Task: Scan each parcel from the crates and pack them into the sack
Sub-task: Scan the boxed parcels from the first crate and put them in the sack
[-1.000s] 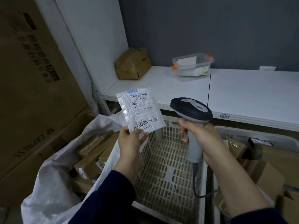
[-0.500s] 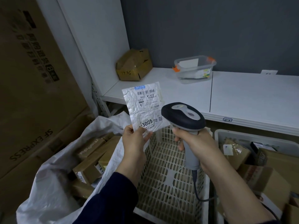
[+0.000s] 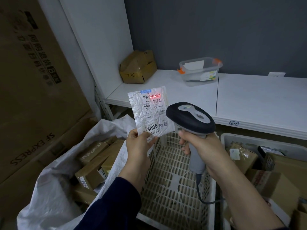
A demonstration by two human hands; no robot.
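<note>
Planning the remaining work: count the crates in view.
2. One slotted crate in the centre, right of the sack; another crate at the right edge, holding cardboard parcels. More may lie outside view.

Left hand (image 3: 139,143) pinches a white parcel (image 3: 150,112); right hand (image 3: 201,145) grips the scanner (image 3: 189,118), red line on its barcode.
</note>
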